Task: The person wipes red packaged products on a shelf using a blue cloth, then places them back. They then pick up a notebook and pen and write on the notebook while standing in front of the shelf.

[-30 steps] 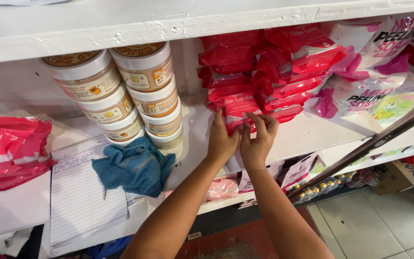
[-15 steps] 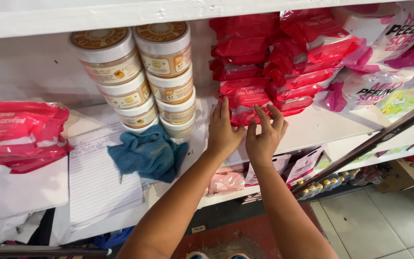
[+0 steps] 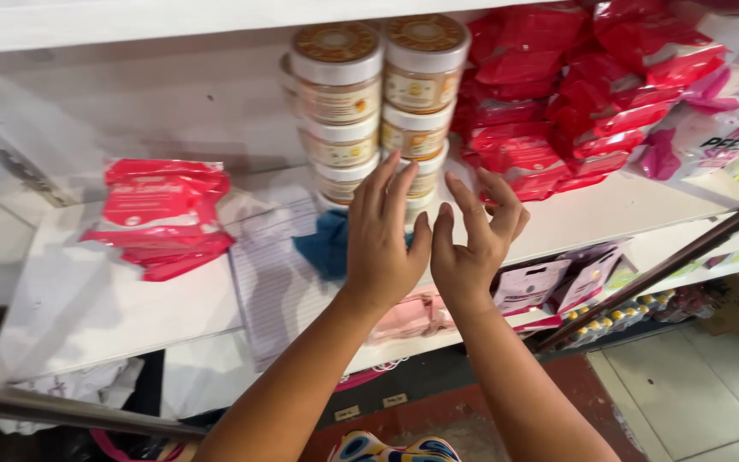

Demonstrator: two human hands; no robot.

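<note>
Reaching up with both hands, the person holds nothing; the left hand and right hand are spread open, side by side. The stacked jars stand upright on the white shelf, just above and behind the fingers, nearest the left hand. They are cream with gold lids

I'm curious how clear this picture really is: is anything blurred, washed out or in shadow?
Head view: both hands, left hand and right hand, look softly motion-blurred; the white wooden shelf glares pale; shadow darkens the lower left corner; the stacked white round jars stay fairly sharp.
</note>
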